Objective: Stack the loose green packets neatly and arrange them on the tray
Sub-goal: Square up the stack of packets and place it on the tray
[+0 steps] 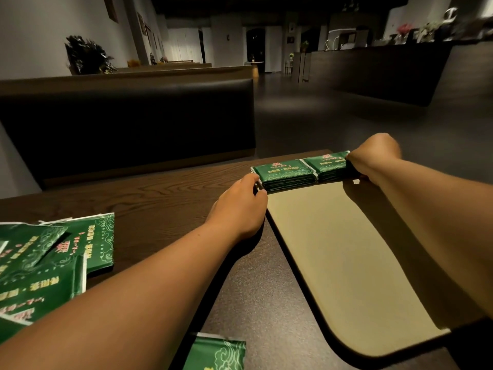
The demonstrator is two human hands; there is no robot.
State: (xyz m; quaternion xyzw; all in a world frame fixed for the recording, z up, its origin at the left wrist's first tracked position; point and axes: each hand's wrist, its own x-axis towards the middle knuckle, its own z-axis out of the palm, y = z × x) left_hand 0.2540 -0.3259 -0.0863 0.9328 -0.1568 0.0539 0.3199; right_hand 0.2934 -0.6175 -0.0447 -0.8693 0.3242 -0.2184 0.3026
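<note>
Table (pixel 165 188), dark wood grain, fills the lower frame; padded bench seat (pixel 128 124) stands behind its far edge. Tray (pixel 346 249), tan floor with a dark rim, lies on the right half of the table, long axis running away from the viewer. Most of its floor is bare. Loose packets (pixel 48 263) lie in an overlapping, skewed heap at the table's left edge, well apart from the tray, and a single packet (pixel 216 353) sits at the bottom edge, near the tray's near-left corner. Two squared piles stand side by side across the tray's far end: left stack (pixel 284 172) and right stack (pixel 329 162), their ends touching or nearly so. Left hand (pixel 240 206) has thumb and fingers curled on the outer end of the left stack; right hand (pixel 373 156) curls round the outer end of the right stack, fingertips hidden behind it. Judgement: the step in hand is squaring the pair, pressing them together and against the far rim. The task looks partly done, since the heap has not been gathered. Next move calls for releasing both stacks without skewing them, reaching left for the heap, aligning edges, then setting a new pile in front of the row. Room is ample on the tray floor. Watch the far rim, beside the table's far edge, and the right forearm, which crosses the tray's right side.
</note>
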